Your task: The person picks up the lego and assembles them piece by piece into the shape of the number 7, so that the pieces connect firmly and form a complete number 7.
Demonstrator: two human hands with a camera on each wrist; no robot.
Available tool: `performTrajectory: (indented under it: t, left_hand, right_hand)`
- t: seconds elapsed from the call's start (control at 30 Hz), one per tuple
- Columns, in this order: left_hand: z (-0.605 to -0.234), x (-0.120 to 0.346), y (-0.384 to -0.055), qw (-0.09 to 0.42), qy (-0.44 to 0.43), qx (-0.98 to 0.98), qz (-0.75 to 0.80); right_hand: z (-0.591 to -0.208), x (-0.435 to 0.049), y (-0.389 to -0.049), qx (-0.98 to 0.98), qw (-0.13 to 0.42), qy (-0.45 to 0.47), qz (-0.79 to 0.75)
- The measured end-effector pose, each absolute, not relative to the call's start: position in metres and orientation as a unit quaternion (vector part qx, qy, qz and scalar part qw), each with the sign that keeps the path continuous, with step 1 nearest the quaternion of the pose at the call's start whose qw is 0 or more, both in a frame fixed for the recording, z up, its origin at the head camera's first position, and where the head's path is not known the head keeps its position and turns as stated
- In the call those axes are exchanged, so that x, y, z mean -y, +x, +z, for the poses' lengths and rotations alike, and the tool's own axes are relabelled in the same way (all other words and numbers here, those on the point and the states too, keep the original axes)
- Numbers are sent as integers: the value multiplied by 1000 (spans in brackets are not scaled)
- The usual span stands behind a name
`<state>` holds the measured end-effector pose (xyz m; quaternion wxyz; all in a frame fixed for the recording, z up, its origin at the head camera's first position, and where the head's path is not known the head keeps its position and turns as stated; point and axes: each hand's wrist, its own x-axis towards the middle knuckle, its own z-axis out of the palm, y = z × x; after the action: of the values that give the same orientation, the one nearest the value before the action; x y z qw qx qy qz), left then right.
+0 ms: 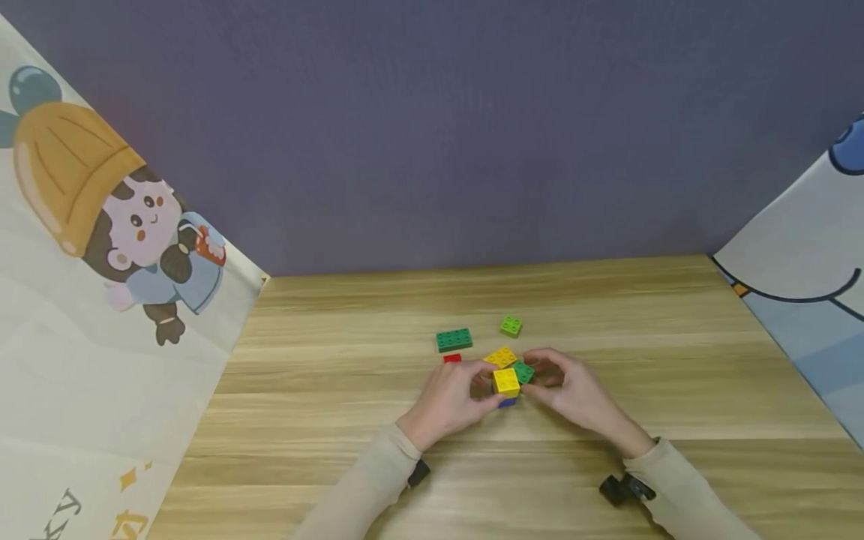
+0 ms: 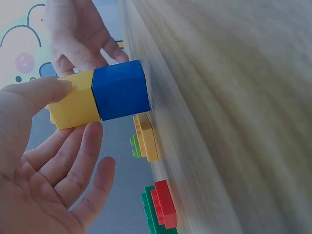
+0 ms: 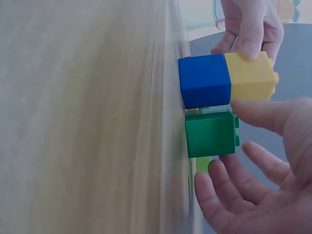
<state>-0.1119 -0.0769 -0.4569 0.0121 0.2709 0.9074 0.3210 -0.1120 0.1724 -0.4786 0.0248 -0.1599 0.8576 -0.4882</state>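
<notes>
A yellow block (image 1: 505, 382) sits on top of a blue block (image 2: 122, 90), the two joined as one upright stack. My left hand (image 1: 448, 397) pinches the yellow block between thumb and fingers. Beside the stack, on its right, is a green block (image 3: 210, 134) with studs on top. My right hand (image 1: 574, 394) is spread around the green block, fingers loosely bent. Its thumb tip is close to the yellow block in the right wrist view; whether it touches is unclear.
Behind the stack lies a flat yellow brick (image 1: 502, 357). Farther back are a long dark green brick (image 1: 454, 340) and a lime green brick (image 1: 511, 326). A red brick (image 1: 452, 358) is partly hidden by my left hand. A dark panel (image 1: 472, 150) borders the wooden table (image 1: 324, 352).
</notes>
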Motion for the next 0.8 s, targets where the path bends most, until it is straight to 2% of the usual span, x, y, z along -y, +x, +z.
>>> performTrajectory:
  t: [0.8]
  left_hand:
    - [-455,78,-111,23,262,-908,325]
  right_hand:
    - [-476,-172,-114,-859,83,-111,-493]
